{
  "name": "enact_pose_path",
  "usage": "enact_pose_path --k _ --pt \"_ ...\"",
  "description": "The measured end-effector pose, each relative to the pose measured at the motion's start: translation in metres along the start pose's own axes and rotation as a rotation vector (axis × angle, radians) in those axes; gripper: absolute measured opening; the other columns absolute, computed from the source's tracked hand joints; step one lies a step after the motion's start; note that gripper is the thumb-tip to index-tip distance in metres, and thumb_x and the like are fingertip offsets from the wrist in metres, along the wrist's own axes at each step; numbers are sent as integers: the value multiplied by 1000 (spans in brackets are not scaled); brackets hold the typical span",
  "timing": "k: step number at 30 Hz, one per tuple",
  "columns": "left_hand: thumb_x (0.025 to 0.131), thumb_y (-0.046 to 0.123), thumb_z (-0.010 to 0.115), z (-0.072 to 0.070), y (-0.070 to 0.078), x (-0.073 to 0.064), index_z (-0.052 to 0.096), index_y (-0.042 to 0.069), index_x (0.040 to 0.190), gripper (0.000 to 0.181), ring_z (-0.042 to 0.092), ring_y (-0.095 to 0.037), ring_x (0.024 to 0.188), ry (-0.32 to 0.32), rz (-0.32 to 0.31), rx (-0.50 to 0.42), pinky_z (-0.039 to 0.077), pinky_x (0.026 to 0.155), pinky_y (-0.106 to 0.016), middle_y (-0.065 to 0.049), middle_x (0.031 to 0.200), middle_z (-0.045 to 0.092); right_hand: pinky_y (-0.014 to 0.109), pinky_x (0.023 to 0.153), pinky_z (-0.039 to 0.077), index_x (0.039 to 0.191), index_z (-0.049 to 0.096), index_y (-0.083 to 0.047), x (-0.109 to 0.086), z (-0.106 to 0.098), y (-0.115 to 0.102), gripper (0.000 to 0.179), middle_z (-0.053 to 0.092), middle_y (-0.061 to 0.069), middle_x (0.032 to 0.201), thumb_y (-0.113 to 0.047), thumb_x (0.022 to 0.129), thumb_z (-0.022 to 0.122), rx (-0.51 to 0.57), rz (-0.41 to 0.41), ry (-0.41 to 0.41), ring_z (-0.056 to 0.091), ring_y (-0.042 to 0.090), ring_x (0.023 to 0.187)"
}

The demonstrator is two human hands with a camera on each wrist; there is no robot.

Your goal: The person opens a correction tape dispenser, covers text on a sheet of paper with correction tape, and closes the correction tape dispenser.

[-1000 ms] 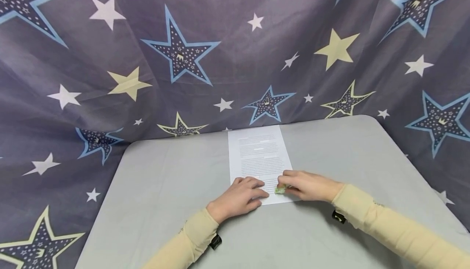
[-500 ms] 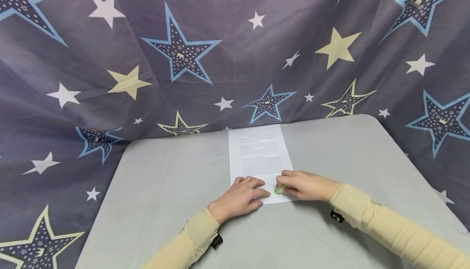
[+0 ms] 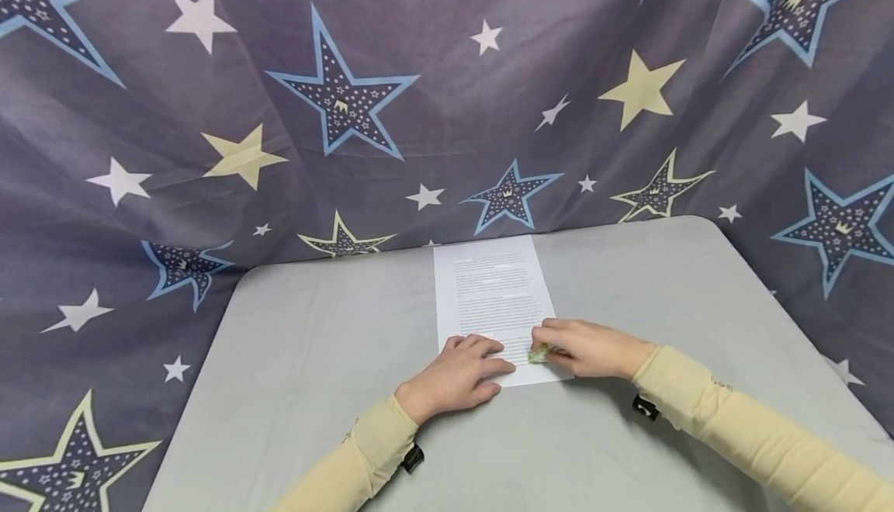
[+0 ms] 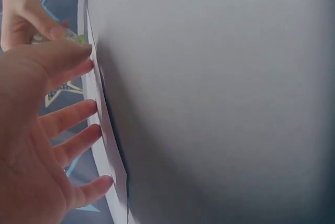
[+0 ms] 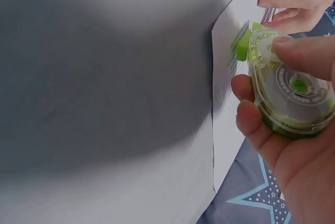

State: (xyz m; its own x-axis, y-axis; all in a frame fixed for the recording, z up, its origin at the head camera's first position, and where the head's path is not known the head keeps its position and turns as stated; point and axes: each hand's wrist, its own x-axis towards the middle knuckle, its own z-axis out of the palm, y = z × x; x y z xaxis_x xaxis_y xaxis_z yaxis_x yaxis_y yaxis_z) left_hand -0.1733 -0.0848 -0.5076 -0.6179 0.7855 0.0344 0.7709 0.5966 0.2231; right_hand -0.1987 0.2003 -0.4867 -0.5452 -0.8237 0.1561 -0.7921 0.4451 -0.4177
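Note:
A printed sheet of paper (image 3: 489, 252) lies on the table, with lines of text and several blank white strips among them. My left hand (image 3: 457, 376) rests on its lower left part, fingers spread and fairly straight, fingertips on the paper in the left wrist view. In my right hand (image 3: 590, 347) is a clear and green correction tape dispenser (image 5: 296, 85), gripped between thumb and curled fingers. Its green tip (image 5: 243, 45) points at the lower right text, right at the paper's surface. The left fingertips are a short way left of the dispenser.
The grey-covered table (image 3: 314, 341) extends around the sheet on both sides and in front. A dark curtain (image 3: 447, 93) with printed stars hangs along the table's back and sides. The sheet's far edge reaches the table's back edge.
My right hand has shifted slightly right and away from me with the correction tape dispenser, after a tiny leftward move before. The left hand stays in place on the sheet.

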Motion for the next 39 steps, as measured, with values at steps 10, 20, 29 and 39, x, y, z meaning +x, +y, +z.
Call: enact_pose_path --k 10,20,29,39 --pt "101 33 65 -1 2 -2 67 28 138 38 50 -24 136 -16 20 21 41 105 -53 -6 145 58 28 75 55 101 60 -17 0 0 0 19 66 -3 98 -2 94 70 19 26 -23 60 5 84" --pt "101 34 65 0 1 -2 67 28 139 38 50 -25 137 -19 26 19 41 106 -53 -6 146 58 28 76 56 102 60 -17 1 3 -1 20 64 -5 97 -2 93 71 20 0 -27 61 4 84" --pt "101 34 65 -3 1 -1 67 27 138 38 49 -26 138 -24 20 -9 40 108 -55 -7 147 57 28 76 55 103 61 -16 4 2 -3 21 63 -2 96 1 93 70 -1 -47 -31 60 7 83" --pt "103 31 65 -2 2 -2 67 26 140 37 48 -26 139 -42 25 -5 39 110 -55 -8 149 56 22 65 41 94 53 -14 8 3 -10 23 43 -6 84 3 92 69 -89 -84 -34 41 7 69"
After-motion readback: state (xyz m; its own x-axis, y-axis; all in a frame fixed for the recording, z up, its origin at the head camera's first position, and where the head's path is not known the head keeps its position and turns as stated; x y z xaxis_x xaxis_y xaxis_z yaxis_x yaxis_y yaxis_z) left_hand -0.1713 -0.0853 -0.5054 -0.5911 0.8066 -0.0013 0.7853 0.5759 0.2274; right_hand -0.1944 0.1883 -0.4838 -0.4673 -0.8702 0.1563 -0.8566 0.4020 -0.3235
